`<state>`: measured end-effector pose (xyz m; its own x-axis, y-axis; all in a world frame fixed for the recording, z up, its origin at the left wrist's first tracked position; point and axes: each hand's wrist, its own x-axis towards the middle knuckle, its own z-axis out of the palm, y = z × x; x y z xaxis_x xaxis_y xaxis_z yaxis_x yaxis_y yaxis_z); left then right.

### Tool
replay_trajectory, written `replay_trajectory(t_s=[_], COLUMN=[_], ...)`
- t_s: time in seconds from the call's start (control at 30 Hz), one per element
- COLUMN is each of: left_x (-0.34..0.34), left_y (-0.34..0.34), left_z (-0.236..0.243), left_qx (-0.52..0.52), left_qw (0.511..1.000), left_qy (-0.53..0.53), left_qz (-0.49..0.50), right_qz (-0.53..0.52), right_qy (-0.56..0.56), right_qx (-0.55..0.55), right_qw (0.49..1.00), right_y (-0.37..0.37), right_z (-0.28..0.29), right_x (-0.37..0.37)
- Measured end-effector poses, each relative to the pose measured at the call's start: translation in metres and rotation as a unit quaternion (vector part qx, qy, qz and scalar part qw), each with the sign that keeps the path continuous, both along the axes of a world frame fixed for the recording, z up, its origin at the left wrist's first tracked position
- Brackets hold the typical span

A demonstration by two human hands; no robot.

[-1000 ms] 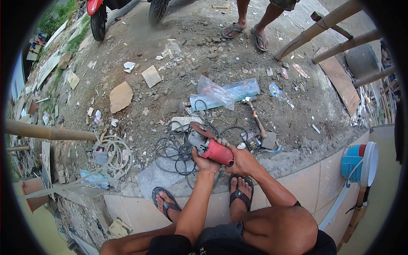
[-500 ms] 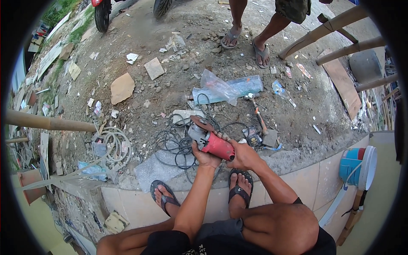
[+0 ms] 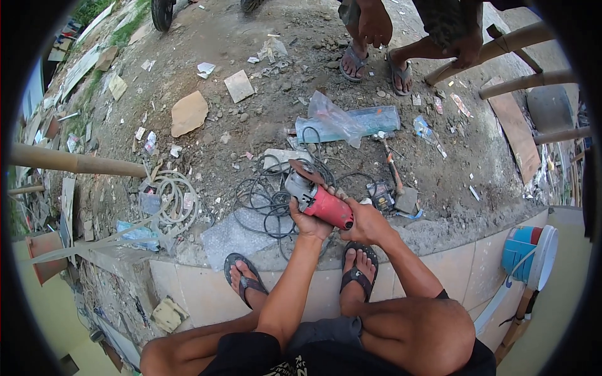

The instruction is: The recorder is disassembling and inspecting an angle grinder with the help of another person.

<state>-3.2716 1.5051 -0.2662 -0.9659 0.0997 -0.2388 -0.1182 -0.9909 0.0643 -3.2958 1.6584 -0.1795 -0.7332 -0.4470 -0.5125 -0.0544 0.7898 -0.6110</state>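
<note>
A red angle grinder (image 3: 330, 208) with a metal gear head and a brownish disc (image 3: 307, 172) is held between my two hands above the ground edge. My left hand (image 3: 310, 224) cups it from below near the head, thumb up along the side. Wrapped round the far side of its red body is my right hand (image 3: 364, 220); some of those fingers are hidden behind the tool. Under and beyond it a dark cable (image 3: 257, 200) lies in loose coils, partly over clear bubble wrap (image 3: 229, 238).
A hammer (image 3: 394, 169) and a dark box (image 3: 381, 195) lie right of the cable. Beyond is a plastic-wrapped bluish pack (image 3: 370, 122). Another person's sandalled feet (image 3: 354, 62) stand at the far side. Bamboo poles (image 3: 78, 164) flank both sides; a paint bucket (image 3: 530, 254) sits right.
The view has shifted slightly, with my hands still gripping the grinder. The other person has bent down, and their hands now hang near their knees.
</note>
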Motion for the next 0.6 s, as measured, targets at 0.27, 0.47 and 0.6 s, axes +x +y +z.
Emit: replay_trajectory(t_s=[0.27,0.47,0.6], left_x=[-0.0004,-0.0009,-0.0010], left_y=[0.0014,0.0015,0.0030], left_z=[-0.0021,-0.0011,0.0018], left_qx=[-0.014,-0.009,-0.017], left_qw=[1.000,1.000,1.000], left_qy=[-0.019,-0.011,-0.005], left_qz=[0.020,0.016,0.018], right_qz=[-0.006,0.003,0.009], right_qy=[0.010,0.007,0.006], right_qx=[-0.012,-0.011,-0.011], right_qw=[1.000,1.000,1.000], right_y=[-0.0003,0.0003,0.0020], right_z=[-0.0007,-0.0006,-0.0029], right_x=[0.0012,-0.0002,-0.0008])
